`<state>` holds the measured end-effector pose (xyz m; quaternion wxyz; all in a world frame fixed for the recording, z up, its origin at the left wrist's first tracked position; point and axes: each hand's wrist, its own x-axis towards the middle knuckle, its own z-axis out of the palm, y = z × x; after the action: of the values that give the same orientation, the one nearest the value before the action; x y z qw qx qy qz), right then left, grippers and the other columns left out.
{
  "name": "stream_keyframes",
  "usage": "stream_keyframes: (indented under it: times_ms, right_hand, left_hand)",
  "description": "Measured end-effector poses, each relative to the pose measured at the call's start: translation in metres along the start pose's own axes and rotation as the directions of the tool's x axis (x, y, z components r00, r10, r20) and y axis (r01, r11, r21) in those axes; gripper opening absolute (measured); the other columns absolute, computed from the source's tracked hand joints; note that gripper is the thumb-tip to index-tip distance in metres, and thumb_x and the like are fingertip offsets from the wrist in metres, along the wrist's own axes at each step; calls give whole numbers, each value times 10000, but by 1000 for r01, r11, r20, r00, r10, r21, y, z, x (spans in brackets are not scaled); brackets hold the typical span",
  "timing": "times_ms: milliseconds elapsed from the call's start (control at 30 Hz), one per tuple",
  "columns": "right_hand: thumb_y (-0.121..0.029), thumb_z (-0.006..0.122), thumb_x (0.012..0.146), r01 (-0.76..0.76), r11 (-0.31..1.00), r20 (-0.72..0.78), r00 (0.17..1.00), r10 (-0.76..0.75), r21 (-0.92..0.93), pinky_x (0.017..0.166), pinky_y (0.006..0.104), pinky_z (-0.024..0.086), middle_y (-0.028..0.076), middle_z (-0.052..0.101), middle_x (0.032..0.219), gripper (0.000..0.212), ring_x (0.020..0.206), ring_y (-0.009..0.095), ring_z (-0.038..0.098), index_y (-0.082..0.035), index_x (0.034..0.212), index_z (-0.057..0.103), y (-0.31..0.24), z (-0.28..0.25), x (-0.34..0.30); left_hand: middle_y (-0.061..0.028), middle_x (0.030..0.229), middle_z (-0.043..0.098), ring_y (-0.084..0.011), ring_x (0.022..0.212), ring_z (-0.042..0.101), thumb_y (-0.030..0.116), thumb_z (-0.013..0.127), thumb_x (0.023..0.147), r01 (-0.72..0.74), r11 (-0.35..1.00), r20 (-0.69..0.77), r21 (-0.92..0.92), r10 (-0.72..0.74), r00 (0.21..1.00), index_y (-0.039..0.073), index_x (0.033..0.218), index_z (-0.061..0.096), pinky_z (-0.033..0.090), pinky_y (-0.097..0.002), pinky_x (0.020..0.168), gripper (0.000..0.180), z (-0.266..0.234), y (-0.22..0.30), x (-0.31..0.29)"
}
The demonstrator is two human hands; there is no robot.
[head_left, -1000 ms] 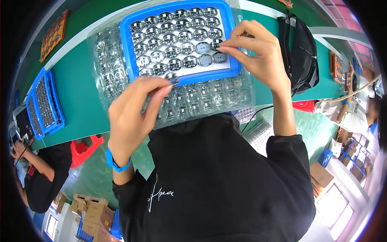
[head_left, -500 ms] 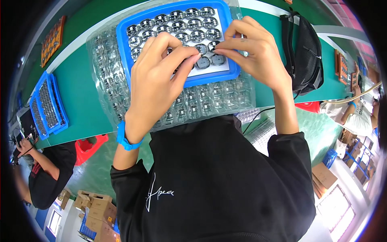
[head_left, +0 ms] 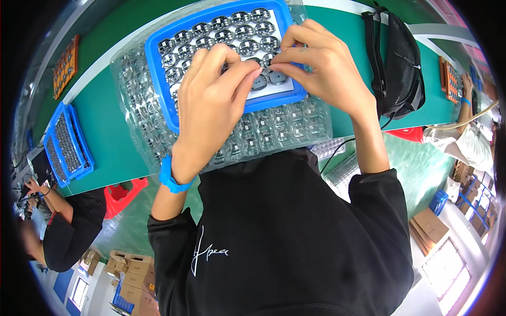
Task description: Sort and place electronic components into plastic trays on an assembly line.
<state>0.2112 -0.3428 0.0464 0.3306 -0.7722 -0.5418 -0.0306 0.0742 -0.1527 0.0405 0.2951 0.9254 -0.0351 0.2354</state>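
Observation:
A blue tray [head_left: 153, 60] with a white liner holds rows of shiny, rounded lens-like parts [head_left: 224, 37]. My left hand [head_left: 211, 92] reaches over the tray's near left part, thumb and index finger pinched together above the near rows. Close beside those fingertips, my right hand [head_left: 327, 66] pinches at a shiny part near the tray's right side. What either pinch holds is too small and covered to make out. Two flatter-looking grey parts [head_left: 277, 78] lie just below the fingertips. My left hand hides several parts behind it.
Clear plastic blister trays [head_left: 263, 131] lie under the blue tray on the green table [head_left: 113, 137]. A black bag [head_left: 400, 68] sits to the right. More blue trays [head_left: 87, 158] stand at left, near another person's arm [head_left: 58, 205]. A red stool [head_left: 124, 197] is below.
The blue tray and both hands appear slightly further left in the picture, as the whole view has shifted a little. Both hands keep their pinched pose over the same near-right parts.

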Motion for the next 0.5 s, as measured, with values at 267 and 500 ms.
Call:
stream_keyframes:
  times_ms: [267,500]
  right_hand:
    - [-74,886,758,-16,998,11,1000,17,-54,729,374,546,37,680,896,166,863,238,642,-51,912,827,-5,0,-1]
    - [-79,873,779,-9,997,27,1000,11,-71,761,390,543,38,678,891,142,880,248,636,-49,906,819,-7,1,1]
  left_hand:
    - [-27,923,587,-248,862,573,105,820,880,-40,993,-7,108,41,999,75,942,770,491,-398,729,85,3,-2,-4]
    - [-25,940,595,-250,901,577,112,793,859,-120,979,-23,167,125,992,73,916,743,491,-410,798,85,9,-9,-3]
